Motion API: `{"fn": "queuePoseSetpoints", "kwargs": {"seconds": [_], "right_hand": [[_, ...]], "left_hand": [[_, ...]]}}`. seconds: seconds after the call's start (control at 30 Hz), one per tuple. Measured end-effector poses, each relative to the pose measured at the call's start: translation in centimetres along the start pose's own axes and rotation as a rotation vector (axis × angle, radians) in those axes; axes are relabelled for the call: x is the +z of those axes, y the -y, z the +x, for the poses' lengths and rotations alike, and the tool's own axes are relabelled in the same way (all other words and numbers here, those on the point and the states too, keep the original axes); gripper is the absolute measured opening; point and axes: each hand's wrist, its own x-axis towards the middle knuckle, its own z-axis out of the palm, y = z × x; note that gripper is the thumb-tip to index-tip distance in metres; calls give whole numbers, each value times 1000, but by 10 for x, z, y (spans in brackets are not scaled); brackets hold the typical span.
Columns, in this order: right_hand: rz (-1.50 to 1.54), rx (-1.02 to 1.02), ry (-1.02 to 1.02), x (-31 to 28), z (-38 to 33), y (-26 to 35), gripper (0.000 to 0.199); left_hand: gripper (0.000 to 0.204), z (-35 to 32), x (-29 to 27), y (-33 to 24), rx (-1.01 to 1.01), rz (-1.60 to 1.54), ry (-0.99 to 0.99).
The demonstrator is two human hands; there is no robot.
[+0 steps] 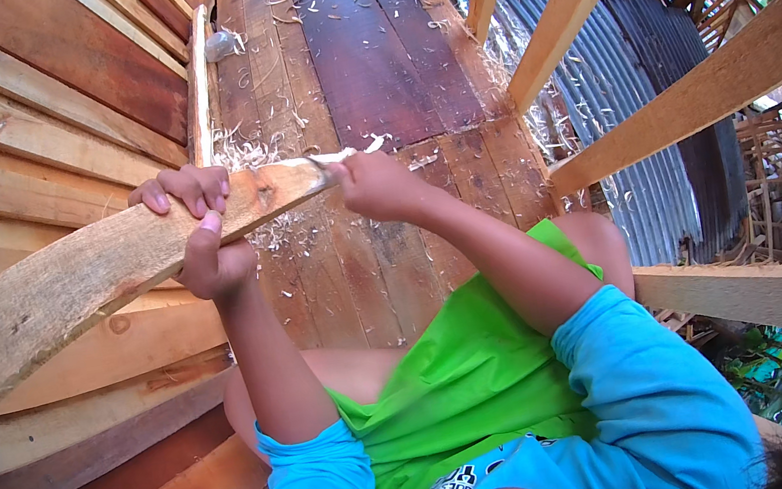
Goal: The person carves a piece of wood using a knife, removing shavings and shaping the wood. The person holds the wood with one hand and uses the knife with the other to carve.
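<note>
A long wooden board [101,263] runs from the left rim to the middle, its far end narrowed and pale. My left hand [196,223] wraps around it, fingers over the far edge and thumb on the face. At the narrowed end my right hand [377,186] is closed in a fist around a knife-like tool. Only a bit of its thin dark blade [316,164] shows against the wood; the fist hides the handle. Pale curled shavings [347,154] stick out at that end, beside the right hand.
Shavings [241,155] litter the plank floor [269,70]. A stacked-board wall [37,105] rises on the left, with a clear plastic piece [223,45] near its foot. On the right are a wooden railing [683,100] and corrugated metal sheets [607,101] beyond it. My legs are folded under green shorts [470,364].
</note>
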Motion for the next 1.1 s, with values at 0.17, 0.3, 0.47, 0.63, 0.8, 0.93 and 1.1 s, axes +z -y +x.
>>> {"fn": "queuePoseSetpoints", "kwargs": {"seconds": [0.17, 0.3, 0.47, 0.63, 0.8, 0.93, 1.1], "right_hand": [[-101, 135, 46, 0, 5, -71, 43], [121, -44, -10, -2, -12, 24, 49], [149, 35, -48, 8, 5, -20, 49], [45, -17, -160, 20, 2, -27, 48], [-32, -25, -84, 11, -12, -1, 50], [40, 9, -92, 15, 1, -15, 46], [44, 93, -87, 16, 5, -32, 44]], "left_hand": [[42, -2, 20, 6, -38, -24, 70], [42, -7, 4, -3, -17, 40, 67], [42, -1, 7, 3, -19, 3, 8], [42, 0, 2, 5, -55, 44, -68], [42, -4, -9, 3, -47, 23, -72], [41, -1, -3, 4, -40, 39, -88], [42, 0, 3, 6, -48, 14, -65]]}}
